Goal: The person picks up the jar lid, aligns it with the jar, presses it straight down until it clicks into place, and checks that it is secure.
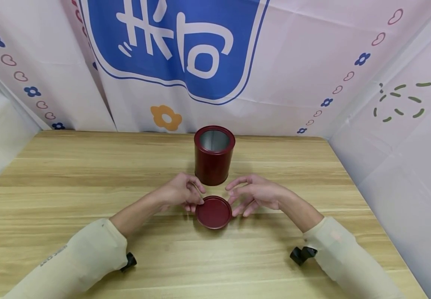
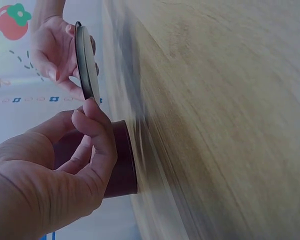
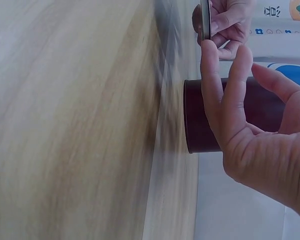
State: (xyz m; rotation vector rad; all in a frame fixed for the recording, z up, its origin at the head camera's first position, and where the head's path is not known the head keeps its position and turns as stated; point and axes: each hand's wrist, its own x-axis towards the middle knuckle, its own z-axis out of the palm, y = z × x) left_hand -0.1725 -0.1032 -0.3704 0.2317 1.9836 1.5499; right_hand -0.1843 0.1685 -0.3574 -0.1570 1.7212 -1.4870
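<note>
A round dark red lid [image 1: 214, 214] is held just above the table, its red face up in the head view. My left hand [image 1: 185, 193] pinches the lid's left edge between thumb and fingers. At the opposite edge, my right hand [image 1: 258, 193] has its fingers spread, the tips right at the rim. Seen edge-on in the left wrist view, the lid [image 2: 86, 62] shows a pale underside. Behind both hands stands an upright dark red can [image 1: 213, 168], its top uncovered and its silvery inside visible.
The wood-grain table [image 1: 88, 174] extends to both sides of the can. A printed white cloth [image 1: 282, 74] hangs along the back edge, close behind the can, and more cloth [image 1: 398, 145] lines the right side. Black wrist mounts [image 1: 303, 254] stick out by the sleeves.
</note>
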